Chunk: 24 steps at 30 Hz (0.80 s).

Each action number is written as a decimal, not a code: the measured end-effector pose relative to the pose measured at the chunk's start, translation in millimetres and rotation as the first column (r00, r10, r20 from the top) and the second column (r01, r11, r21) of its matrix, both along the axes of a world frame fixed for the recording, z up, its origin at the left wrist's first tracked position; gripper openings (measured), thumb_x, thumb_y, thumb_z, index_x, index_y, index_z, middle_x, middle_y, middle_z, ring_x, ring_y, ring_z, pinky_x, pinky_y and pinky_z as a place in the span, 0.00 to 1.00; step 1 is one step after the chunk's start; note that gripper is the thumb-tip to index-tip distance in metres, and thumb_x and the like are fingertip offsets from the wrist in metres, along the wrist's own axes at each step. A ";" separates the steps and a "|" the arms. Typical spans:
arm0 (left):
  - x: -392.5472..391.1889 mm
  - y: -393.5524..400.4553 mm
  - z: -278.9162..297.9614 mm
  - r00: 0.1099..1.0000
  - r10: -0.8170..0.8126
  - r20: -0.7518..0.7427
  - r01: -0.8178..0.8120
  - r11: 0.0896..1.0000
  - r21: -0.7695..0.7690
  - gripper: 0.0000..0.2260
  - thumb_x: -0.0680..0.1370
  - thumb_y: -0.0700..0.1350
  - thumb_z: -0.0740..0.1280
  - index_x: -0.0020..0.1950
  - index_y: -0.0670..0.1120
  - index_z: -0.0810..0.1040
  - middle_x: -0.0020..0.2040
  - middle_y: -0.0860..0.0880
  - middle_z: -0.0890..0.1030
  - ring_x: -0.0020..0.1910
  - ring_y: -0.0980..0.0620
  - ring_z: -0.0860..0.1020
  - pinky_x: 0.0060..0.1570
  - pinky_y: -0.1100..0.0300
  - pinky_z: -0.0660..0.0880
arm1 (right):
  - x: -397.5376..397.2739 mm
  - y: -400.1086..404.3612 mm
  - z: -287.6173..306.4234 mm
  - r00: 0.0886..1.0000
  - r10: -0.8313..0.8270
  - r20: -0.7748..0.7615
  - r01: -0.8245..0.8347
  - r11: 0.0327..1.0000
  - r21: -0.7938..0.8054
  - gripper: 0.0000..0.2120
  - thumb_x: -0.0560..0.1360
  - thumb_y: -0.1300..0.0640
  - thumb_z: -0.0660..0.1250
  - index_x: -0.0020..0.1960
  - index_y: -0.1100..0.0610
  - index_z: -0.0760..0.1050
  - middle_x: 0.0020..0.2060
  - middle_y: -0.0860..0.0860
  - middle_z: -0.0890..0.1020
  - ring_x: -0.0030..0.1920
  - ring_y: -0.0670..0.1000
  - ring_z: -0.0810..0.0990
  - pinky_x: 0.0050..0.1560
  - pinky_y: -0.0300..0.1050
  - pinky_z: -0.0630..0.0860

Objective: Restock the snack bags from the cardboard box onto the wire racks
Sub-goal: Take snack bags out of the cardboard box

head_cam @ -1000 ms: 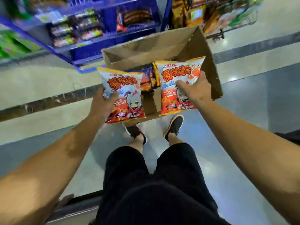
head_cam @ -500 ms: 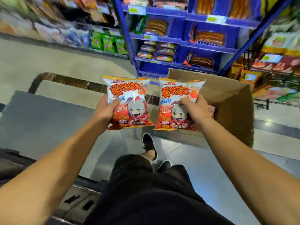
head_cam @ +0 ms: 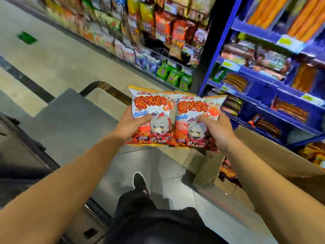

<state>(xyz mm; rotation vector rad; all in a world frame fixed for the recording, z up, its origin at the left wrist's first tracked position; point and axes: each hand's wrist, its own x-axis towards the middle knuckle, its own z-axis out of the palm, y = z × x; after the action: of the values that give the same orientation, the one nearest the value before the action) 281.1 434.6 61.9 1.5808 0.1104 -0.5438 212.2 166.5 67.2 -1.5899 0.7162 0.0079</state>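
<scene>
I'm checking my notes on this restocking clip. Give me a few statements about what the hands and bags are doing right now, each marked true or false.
1. Each hand holds one snack bag. True: left hand grips the left bag, right hand the right bag.
2. The bags are inside the cardboard box. False: they are held up in the air.
3. The bags' printed fronts face the camera. True.
4. The blue shelf is bare. False: it holds packaged goods.
</scene>
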 end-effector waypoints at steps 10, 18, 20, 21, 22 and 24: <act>175.3 94.3 15.1 0.987 0.057 0.149 -0.079 0.986 0.146 0.34 0.64 0.55 0.82 0.66 0.48 0.75 0.57 0.50 0.85 0.54 0.49 0.84 0.57 0.45 0.80 | 156.2 77.0 14.6 0.997 -0.017 0.071 0.023 0.995 -0.096 0.21 0.72 0.55 0.77 0.62 0.54 0.77 0.53 0.47 0.85 0.51 0.48 0.85 0.51 0.49 0.82; 291.4 73.4 14.4 0.954 0.071 0.293 -0.146 0.959 0.242 0.23 0.71 0.48 0.79 0.63 0.50 0.75 0.55 0.54 0.84 0.53 0.54 0.83 0.60 0.47 0.79 | 257.2 56.0 1.2 0.987 -0.147 0.062 0.158 0.957 -0.242 0.20 0.71 0.52 0.76 0.61 0.52 0.76 0.54 0.47 0.84 0.53 0.50 0.83 0.56 0.55 0.80; 324.8 60.9 13.1 0.951 0.052 0.304 -0.132 0.959 0.251 0.24 0.72 0.47 0.79 0.65 0.49 0.74 0.55 0.54 0.83 0.54 0.54 0.82 0.59 0.48 0.79 | 287.5 45.8 -7.7 0.983 -0.163 0.083 0.179 0.949 -0.260 0.19 0.72 0.53 0.75 0.61 0.52 0.75 0.55 0.47 0.83 0.53 0.50 0.82 0.54 0.52 0.80; 343.9 54.6 11.4 0.953 0.039 0.302 -0.120 0.959 0.255 0.24 0.72 0.47 0.78 0.65 0.48 0.74 0.55 0.53 0.83 0.54 0.54 0.82 0.59 0.49 0.79 | 304.8 39.4 -13.1 0.982 -0.168 0.083 0.185 0.947 -0.262 0.19 0.72 0.53 0.75 0.61 0.52 0.75 0.55 0.46 0.83 0.54 0.50 0.82 0.52 0.49 0.79; 362.9 47.6 10.3 0.954 0.018 0.301 -0.101 0.960 0.261 0.24 0.72 0.46 0.78 0.65 0.48 0.74 0.55 0.53 0.83 0.54 0.54 0.82 0.58 0.50 0.79 | 322.1 33.2 -17.4 0.982 -0.169 0.084 0.186 0.946 -0.267 0.20 0.72 0.53 0.75 0.62 0.52 0.75 0.55 0.46 0.83 0.54 0.49 0.81 0.49 0.45 0.78; 403.3 33.6 7.1 0.956 -0.019 0.293 -0.063 0.962 0.267 0.23 0.73 0.46 0.78 0.65 0.48 0.75 0.55 0.54 0.83 0.53 0.55 0.82 0.57 0.53 0.80 | 357.7 19.2 -27.3 0.978 -0.189 0.084 0.205 0.942 -0.265 0.22 0.71 0.52 0.76 0.63 0.52 0.74 0.56 0.45 0.83 0.55 0.49 0.81 0.50 0.44 0.76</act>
<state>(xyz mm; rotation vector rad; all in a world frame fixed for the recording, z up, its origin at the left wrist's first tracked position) 684.4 468.2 69.0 1.9121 -0.0231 -0.2780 569.9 185.7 39.9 -1.7643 0.8563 -0.2942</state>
